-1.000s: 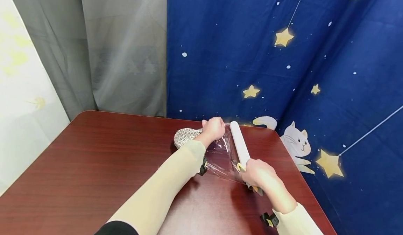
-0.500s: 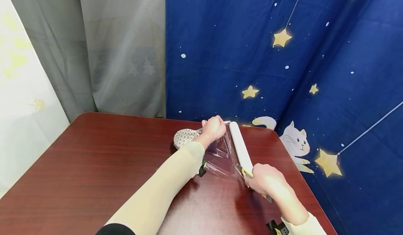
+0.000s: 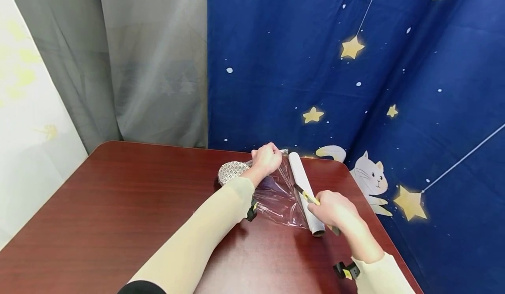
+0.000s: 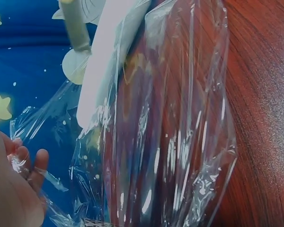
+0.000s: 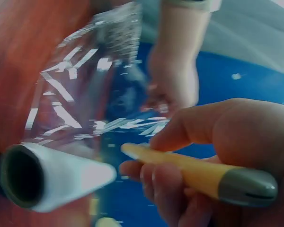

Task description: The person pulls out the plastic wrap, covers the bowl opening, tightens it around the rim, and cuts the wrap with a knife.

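In the head view my left hand (image 3: 266, 159) holds the far edge of a sheet of clear cling film (image 3: 276, 197) between fingers and thumb. The film spreads to the white cling film roll (image 3: 301, 180) on its right, overlapping it in the left wrist view. My right hand (image 3: 337, 208) grips a knife by its yellow handle with a grey end (image 5: 194, 170). Its dark blade (image 3: 298, 189) points to the far left, over the roll's left side. Left of my left hand, partly behind the wrist, stands a round dish with a small checked pattern (image 3: 232, 172).
All this rests toward the far right of a reddish-brown wooden table (image 3: 138, 197). A blue star-patterned curtain (image 3: 276, 66) hangs behind its far and right edges, beside a grey curtain (image 3: 158, 66). The roll's hollow near end (image 5: 21, 175) faces the right wrist camera.
My right hand, with the knife, has moved off the roll's near end and up along it, uncovering that end. The film's near side now lies looser. My left hand has stayed almost still.
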Demonstrator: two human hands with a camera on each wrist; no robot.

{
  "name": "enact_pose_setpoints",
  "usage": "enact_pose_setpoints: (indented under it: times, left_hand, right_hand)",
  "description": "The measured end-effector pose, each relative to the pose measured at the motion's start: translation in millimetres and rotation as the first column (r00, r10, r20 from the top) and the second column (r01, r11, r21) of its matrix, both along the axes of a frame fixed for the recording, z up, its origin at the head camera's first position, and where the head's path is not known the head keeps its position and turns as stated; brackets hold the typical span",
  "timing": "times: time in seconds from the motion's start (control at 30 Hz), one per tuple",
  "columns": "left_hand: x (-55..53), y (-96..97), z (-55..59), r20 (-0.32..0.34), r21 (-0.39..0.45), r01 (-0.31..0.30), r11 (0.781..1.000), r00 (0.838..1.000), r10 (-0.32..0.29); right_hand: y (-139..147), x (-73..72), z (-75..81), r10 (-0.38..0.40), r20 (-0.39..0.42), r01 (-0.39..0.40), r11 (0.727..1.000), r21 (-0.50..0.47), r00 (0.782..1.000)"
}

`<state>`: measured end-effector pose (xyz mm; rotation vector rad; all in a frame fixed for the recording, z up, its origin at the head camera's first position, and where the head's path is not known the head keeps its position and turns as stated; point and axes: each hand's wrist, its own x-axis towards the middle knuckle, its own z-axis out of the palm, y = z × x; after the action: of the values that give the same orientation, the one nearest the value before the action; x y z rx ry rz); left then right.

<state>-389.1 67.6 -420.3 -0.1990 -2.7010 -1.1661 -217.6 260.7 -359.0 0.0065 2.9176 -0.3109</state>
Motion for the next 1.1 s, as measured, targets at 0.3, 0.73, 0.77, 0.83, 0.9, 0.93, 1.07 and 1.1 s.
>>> enact_pose_setpoints:
  times: [0.3,0.73,0.77,0.83,0.9,0.93,1.07,1.1]
  left_hand:
    - [0.9,-3.6,-1.6,-0.023,0.060,0.013,0.998,1.000,-0.012]
    - [0.8,-6.7,0.7,-0.033,0.067,-0.009,0.998,0.999,0.011]
    - [0.5,-6.7,0.9,-0.031,0.069,-0.013,0.998,0.999,0.015]
    - [-0.2,-6.9,1.3,-0.029,0.074,-0.019,0.997,0.999,0.022]
    - [-1.1,-7.2,1.4,-0.031,0.081,-0.024,0.996,0.999,0.026]
    - [-1.2,-7.4,1.5,-0.033,0.086,-0.025,0.996,0.999,0.028]
    - [-1.7,-7.3,1.0,-0.054,0.101,-0.034,0.994,0.998,0.040]
    - [-1.4,-6.8,0.7,-0.059,0.105,-0.035,0.994,0.997,0.041]
  right_hand:
    - [-1.3,-20.9,-13.8,-0.022,0.085,0.021,1.000,0.013,0.996]
    - [4.6,13.1,0.5,0.079,0.122,-0.083,0.996,0.032,0.989]
    - [5.5,16.2,2.3,0.089,0.121,-0.093,0.995,0.027,0.989]
    - [7.5,21.9,6.4,0.104,0.126,-0.108,0.994,0.021,0.987]
    - [9.4,26.2,10.4,0.113,0.135,-0.116,0.993,0.018,0.984]
    - [10.2,28.1,12.1,0.111,0.145,-0.115,0.993,0.020,0.983]
    - [12.5,32.3,15.8,0.113,0.188,-0.118,0.993,0.017,0.976]
    - [12.9,33.1,15.9,0.113,0.195,-0.119,0.993,0.016,0.974]
